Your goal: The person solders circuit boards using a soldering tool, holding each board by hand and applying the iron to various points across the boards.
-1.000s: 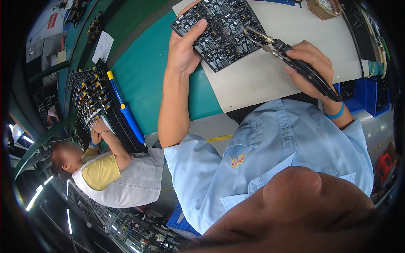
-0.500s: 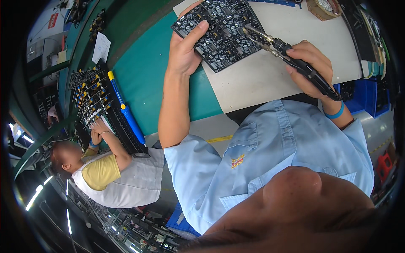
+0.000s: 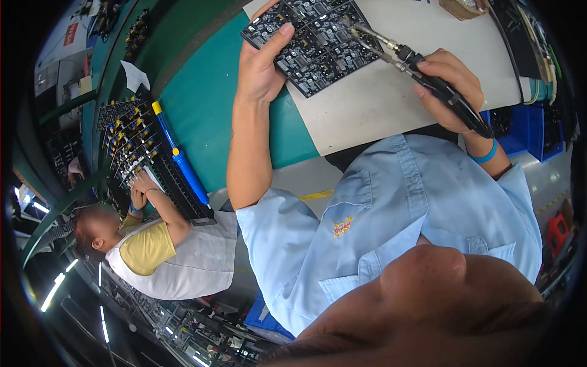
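Observation:
My left hand point(image 3: 263, 64) grips a black circuit board panel point(image 3: 318, 52) by its left side, thumb on top and the other fingers mostly hidden beneath. The panel is divided into several equal boards crowded with small parts. In my right hand point(image 3: 452, 85) is a black pair of soldering tweezers point(image 3: 437, 92) with two metal tips, held like a pen. Both tips reach over the upper right part of the panel, at or just above its small parts; whether they touch cannot be made out.
Under the panel lies a pale sheet point(image 3: 342, 122) on a green mat point(image 3: 208, 116). A blue desoldering pump point(image 3: 183, 162) lies left, beside a black rack of boards point(image 3: 131, 144) where another person's hands point(image 3: 143, 186) work. A small container point(image 3: 463, 7) stands far right; blue bins point(image 3: 535, 131) are at right.
The panel and both my hands sit slightly higher and further left in view, as does the bench. The tweezer tips have shifted slightly up and left across the panel.

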### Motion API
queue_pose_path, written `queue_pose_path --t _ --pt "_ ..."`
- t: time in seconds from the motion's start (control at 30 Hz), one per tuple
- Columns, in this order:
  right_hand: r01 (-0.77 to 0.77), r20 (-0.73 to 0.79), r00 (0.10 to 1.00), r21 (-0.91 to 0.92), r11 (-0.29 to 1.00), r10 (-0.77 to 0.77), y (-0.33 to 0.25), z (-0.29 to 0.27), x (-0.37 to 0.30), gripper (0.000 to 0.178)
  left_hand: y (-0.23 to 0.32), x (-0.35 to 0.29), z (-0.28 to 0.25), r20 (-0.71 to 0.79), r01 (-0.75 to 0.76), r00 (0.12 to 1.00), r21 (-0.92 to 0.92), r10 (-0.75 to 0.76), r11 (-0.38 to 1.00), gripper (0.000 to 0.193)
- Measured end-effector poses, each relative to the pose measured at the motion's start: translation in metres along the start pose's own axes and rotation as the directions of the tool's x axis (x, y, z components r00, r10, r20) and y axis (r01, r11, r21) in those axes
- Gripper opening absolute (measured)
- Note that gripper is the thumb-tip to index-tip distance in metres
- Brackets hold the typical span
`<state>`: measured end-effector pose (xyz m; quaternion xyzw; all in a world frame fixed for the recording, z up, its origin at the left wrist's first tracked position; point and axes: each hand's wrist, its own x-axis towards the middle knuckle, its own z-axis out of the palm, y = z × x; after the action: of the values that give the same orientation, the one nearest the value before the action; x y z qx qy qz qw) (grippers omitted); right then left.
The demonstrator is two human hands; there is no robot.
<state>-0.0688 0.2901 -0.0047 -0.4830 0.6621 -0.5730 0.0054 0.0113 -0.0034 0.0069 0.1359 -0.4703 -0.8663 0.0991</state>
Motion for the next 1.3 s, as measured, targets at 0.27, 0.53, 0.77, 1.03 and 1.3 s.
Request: queue_pose_path --t 0.27,0.53,0.77,1.03,1.3 --pt "-0.094 -0.363 0.931 -0.192 0.977 0.019 0.001 -0.044 -0.023 0.04 -0.003 0.001 -0.009 -0.033 0.056 0.998 -0.025 -0.057 0.998 0.046" --pt "-0.192 -0.455 0.887 -0.22 0.956 0.074 0.007 -0.038 -0.022 0.039 -0.004 0.0 -0.008 0.038 0.045 0.998 -0.027 -0.044 0.999 0.051" --pt "0.058 0.049 0.997 -0.02 0.998 -0.057 -0.015 0.0 0.002 0.039 -0.006 0.001 -0.007 0.097 0.012 0.995 -0.059 -0.006 0.998 0.054" --pt "0.035 0.017 0.999 -0.028 0.999 -0.034 -0.011 0.006 0.002 0.04 -0.004 -0.001 -0.005 0.086 0.024 0.996 -0.058 -0.019 0.998 0.057" --pt "0.011 0.03 1.0 -0.03 0.999 -0.01 -0.014 0.004 0.005 0.04 -0.004 -0.001 -0.004 0.08 0.032 0.996 -0.053 -0.028 0.998 0.06"
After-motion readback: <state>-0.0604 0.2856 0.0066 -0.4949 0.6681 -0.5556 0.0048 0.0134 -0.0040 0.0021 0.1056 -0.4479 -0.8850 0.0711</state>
